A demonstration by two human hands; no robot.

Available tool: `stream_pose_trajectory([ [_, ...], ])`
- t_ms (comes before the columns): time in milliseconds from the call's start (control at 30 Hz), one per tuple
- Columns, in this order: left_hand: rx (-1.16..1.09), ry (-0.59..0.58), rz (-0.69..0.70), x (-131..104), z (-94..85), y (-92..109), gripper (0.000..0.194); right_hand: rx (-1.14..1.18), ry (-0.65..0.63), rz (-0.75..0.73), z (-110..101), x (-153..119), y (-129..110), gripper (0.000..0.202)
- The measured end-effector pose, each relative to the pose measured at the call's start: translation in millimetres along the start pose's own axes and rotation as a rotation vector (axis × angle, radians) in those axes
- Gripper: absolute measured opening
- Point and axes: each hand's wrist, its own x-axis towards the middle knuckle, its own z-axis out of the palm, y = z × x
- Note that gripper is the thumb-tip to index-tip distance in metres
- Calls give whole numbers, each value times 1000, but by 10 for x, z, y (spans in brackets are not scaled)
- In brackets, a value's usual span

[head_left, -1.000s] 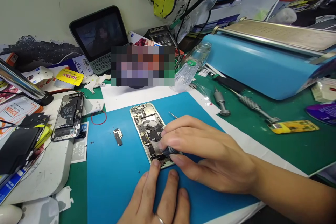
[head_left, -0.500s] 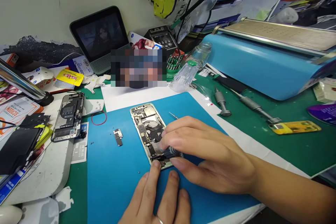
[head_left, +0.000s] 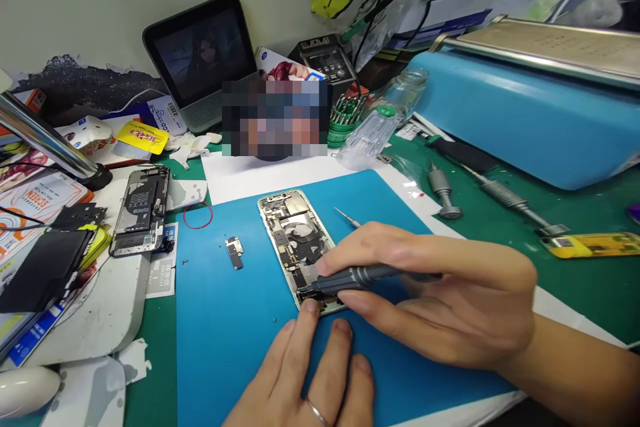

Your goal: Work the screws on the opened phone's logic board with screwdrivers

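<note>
An opened phone (head_left: 313, 230) with its inner parts showing lies on a blue mat (head_left: 215, 347). The forefinger of my left hand (head_left: 310, 373) rests on its lower edge, the other fingers spread over the mat. A dark grey, ribbed tool (head_left: 350, 278) is pinched between the thumb and fingers of my right hand (head_left: 445, 300). Its dark end is over the lower part of the phone; whether it touches is unclear. Just beyond my right hand, a thin metal shaft (head_left: 346, 217) sticks out, the rest hidden. A small black-and-silver phone part (head_left: 234, 253) lies left of the phone.
Another phone half (head_left: 143, 210) lies at left, near a red rubber band (head_left: 198, 215). Tiny screws (head_left: 185, 261) dot the mat. Grey screwdrivers (head_left: 443, 193) lie to the right, before a blue machine (head_left: 490, 113). A screen (head_left: 203, 53) and a bit holder (head_left: 345, 120) stand behind.
My right hand has turned and drawn back to the right, so more of the dark grey tool shows, lying lower across the phone. The whole view has shifted slightly; my left hand stays by the phone.
</note>
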Motion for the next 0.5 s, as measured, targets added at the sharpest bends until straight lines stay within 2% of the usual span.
stream_pose_trajectory([
  [100,17,-12,61,-7,3,-42,38,68,-50,15,28,16,-1,40],
  [267,14,10,36,-40,34,-3,35,64,-161,23,42,2,-1,31],
  [500,-31,63,26,18,-12,1,28,115,-242,17,83,-46,27,42],
])
